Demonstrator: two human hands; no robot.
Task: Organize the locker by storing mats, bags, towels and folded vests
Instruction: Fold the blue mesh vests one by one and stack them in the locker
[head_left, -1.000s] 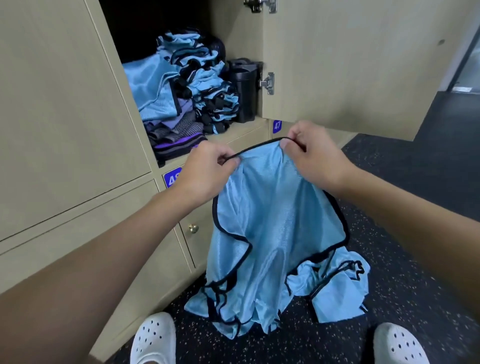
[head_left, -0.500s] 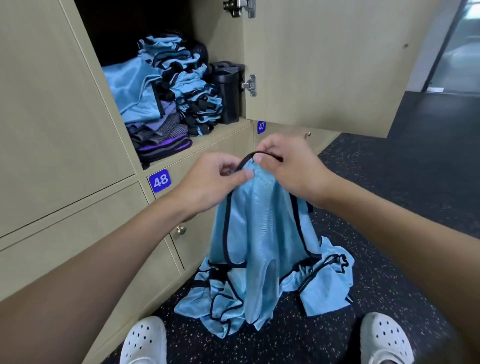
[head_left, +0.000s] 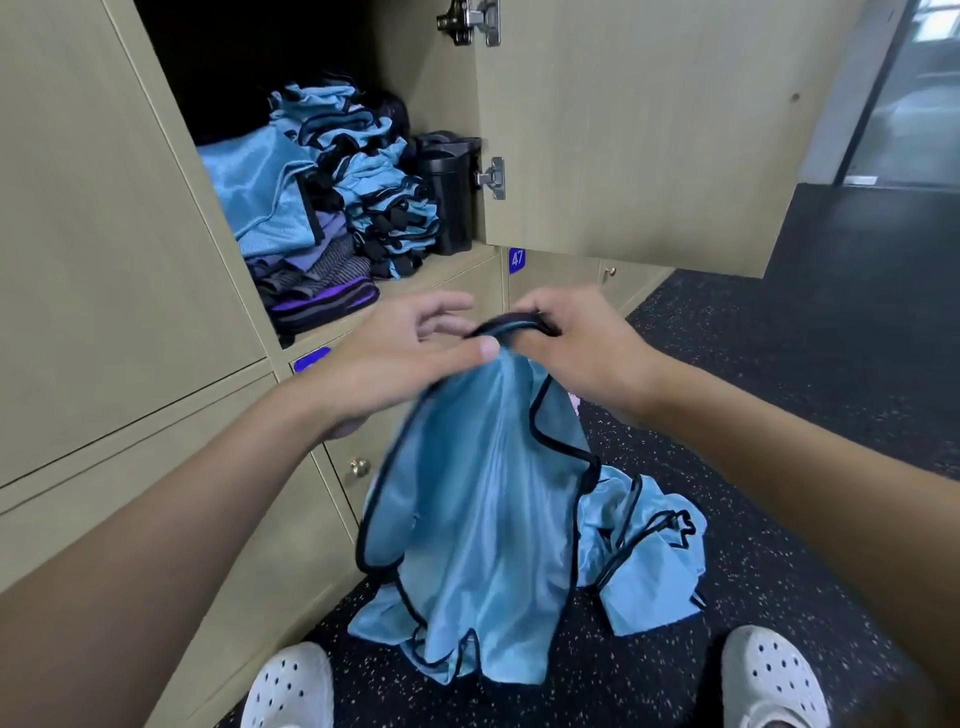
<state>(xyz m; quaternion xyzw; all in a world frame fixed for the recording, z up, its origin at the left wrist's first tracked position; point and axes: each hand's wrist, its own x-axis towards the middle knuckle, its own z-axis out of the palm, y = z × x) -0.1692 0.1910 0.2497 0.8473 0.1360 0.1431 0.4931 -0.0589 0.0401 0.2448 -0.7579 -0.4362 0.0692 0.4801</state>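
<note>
The right hand (head_left: 576, 353) is gripping the bunched, black-trimmed top of a blue vest (head_left: 483, 519), its fingers (head_left: 535, 309) curling round the band. The left hand (head_left: 400, 358) is reaching in from 9 o'clock, fingers spread and nearly straight, only the thumb touching the cloth. The vest is hanging toward 6 o'clock, long axis vertical, hem trailing on the floor (head_left: 779, 467). The open locker (head_left: 441, 280) with its folded vests (head_left: 379, 208) is lying at 11 o'clock, nearer the left hand.
</note>
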